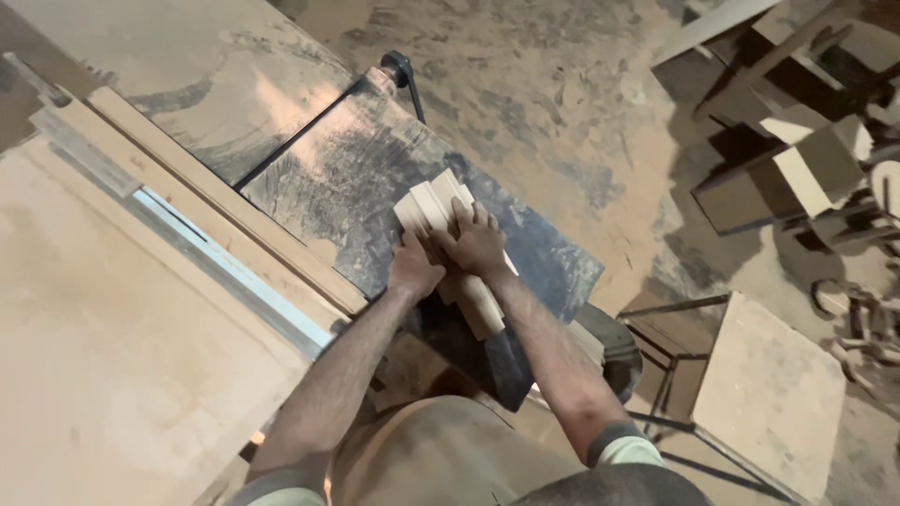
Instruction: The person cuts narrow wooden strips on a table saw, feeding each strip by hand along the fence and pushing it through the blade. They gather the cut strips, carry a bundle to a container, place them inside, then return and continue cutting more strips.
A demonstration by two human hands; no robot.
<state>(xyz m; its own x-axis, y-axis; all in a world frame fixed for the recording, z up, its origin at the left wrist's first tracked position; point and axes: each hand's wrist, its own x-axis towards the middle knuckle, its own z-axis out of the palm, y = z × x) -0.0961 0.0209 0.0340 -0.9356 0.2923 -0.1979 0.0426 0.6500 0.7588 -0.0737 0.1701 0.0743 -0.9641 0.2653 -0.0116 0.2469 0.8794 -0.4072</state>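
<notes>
Right, both your hands are down on a bundle of pale wooden strips [439,214] lying on the dark, dusty machine table [356,178]. Your left hand [413,265] sits on the near-left side of the bundle, fingers curled against the wood, and your right hand [476,242] presses flat on top, fingers spread toward the far end. The two hands touch each other, side by side, both bearing on the strips. The bundle runs diagonally, its far end fanned out, its near end poking past your wrists. To your left a long wooden fence [225,201] runs beside a pale blue rail [234,272] and a broad dusty board [112,356]. Off to your right, on the sawdust floor [562,94], stand a metal-framed stand [764,394] and a heap of wood offcuts [806,159].
</notes>
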